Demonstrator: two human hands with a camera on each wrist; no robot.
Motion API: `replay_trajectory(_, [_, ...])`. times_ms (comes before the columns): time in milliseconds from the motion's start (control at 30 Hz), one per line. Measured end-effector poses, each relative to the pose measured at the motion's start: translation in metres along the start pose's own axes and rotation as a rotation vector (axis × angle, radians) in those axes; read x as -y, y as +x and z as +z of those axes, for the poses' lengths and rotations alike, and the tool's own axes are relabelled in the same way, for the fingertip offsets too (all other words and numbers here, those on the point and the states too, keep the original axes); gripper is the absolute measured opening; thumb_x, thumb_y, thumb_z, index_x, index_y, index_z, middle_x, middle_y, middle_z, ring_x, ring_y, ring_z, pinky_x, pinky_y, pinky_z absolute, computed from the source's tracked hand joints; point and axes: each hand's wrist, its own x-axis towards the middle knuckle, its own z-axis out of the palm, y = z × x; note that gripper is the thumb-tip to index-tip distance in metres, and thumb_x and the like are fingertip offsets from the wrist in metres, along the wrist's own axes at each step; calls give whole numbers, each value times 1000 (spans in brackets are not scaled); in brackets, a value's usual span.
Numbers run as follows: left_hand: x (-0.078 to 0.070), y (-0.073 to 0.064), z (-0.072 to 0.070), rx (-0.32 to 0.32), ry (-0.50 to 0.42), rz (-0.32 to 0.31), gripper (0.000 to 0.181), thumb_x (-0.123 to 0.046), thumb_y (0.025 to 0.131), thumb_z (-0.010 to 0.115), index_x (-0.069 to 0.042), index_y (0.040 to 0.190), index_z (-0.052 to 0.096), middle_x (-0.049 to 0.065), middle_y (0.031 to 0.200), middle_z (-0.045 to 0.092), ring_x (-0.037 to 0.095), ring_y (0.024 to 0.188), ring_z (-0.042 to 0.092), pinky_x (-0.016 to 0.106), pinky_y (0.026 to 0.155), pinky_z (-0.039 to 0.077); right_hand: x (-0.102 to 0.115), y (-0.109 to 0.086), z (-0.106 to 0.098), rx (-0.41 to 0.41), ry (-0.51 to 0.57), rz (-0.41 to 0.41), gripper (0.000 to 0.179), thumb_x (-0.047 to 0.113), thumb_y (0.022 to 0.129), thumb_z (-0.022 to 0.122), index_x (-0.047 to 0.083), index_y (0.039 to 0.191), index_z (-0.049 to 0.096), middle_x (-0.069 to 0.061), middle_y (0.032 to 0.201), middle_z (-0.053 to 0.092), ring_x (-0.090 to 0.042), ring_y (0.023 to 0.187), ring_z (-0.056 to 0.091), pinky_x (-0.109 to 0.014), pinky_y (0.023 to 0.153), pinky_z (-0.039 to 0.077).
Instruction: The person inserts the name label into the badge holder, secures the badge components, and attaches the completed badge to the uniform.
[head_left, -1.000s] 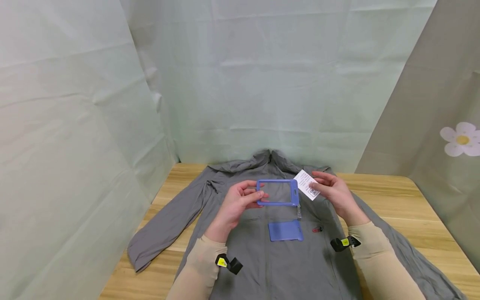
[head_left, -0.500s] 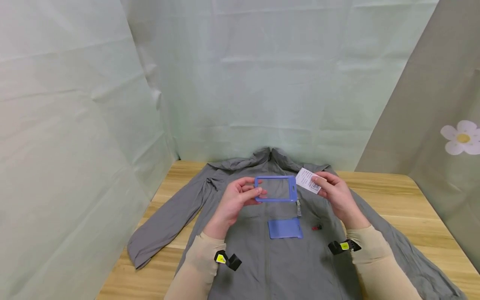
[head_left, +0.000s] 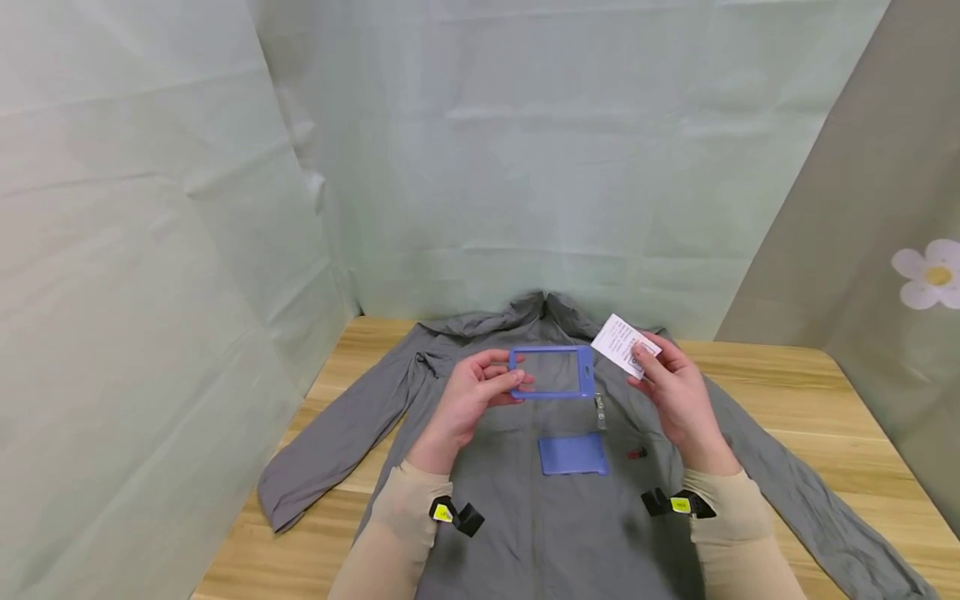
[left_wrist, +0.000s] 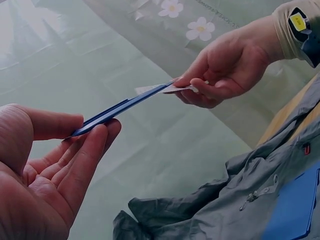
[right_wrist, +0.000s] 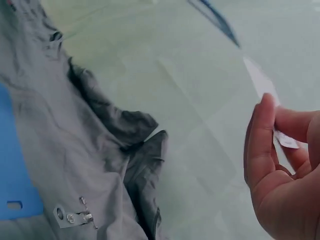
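My left hand [head_left: 472, 396] pinches the left end of a blue badge holder frame [head_left: 587, 379] with a clear window. The frame is held up above a grey jacket [head_left: 487, 517]. Between thumb and fingers, my right hand [head_left: 675, 396] holds a white printed card [head_left: 618, 340], tilted, close to the frame's right end. In the left wrist view the blue frame [left_wrist: 120, 109] appears edge-on, with the card [left_wrist: 172, 89] near its far end. A blue flat panel [head_left: 573, 455] lies on the jacket below the hands.
A strap clip with metal snaps [head_left: 600, 412] lies on the jacket above the panel. A small red and black piece [head_left: 637, 453] lies to the right. The jacket is spread on a wooden table [head_left: 780, 392], with pale cloth walls [head_left: 562, 167] behind and at the sides.
My right hand has turned and shifted its hold on the card, which now sits slightly higher and tilts differently. The left hand keeps the frame nearly still.
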Motion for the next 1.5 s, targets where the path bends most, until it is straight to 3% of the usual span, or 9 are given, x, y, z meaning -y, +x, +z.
replay_trajectory(100, [1,0,0,-4,-4,-4,28,3,101,69,9,127,66,6,97,81,16,91,79,33,79,66,3,-4,0,-33,30,-8,20,13,106,70,23,123,74,3,106,68,-8,88,66,-18,73,59])
replay_trajectory(233, [1,-2,-1,-13,-6,-15,28,3,100,70,9,128,66,6,97,81,16,91,79,32,79,65,5,-9,0,-94,107,-22,14,7,103,72,20,107,78,3,98,71,-7,82,67,-17,72,59])
replay_trajectory(433, [-1,-5,-1,-17,2,-16,28,2,100,70,9,128,66,7,98,81,16,91,79,32,79,65,12,-16,-1,-130,109,-55,19,1,102,71,16,93,78,2,88,72,-7,71,69,-18,65,60])
replay_trajectory(567, [-2,-6,-1,-15,11,-18,30,1,100,71,8,129,66,8,99,81,16,91,79,32,79,65,18,-21,-1,-116,37,-72,21,-1,100,73,17,95,81,2,88,74,-7,71,70,-18,66,61])
replay_trajectory(733, [-2,-7,-1,-16,22,-27,31,-1,100,72,7,130,67,7,100,81,16,92,79,33,79,65,23,-28,-3,-65,-98,-88,15,6,99,78,20,99,83,0,95,74,-8,76,71,-20,71,62])
replay_trajectory(967, [-2,-8,-1,-13,31,-32,30,-1,100,71,8,129,67,8,100,81,17,92,79,32,80,65,25,-34,1,-24,-231,-121,10,3,98,77,6,106,81,2,93,75,-10,78,71,-22,69,62])
replay_trajectory(1200, [-3,-9,0,-8,34,-35,30,0,100,71,8,129,67,9,100,81,16,92,79,32,80,65,22,-32,7,-12,-370,-86,31,9,99,79,-12,119,70,6,93,76,-9,80,72,-24,71,63])
replay_trajectory(1500, [-3,-10,-1,-9,37,-40,30,0,100,71,8,129,67,9,100,81,17,92,79,33,80,65,21,-33,8,-3,-419,-39,43,11,98,80,-14,129,64,9,92,75,-8,82,72,-25,72,64])
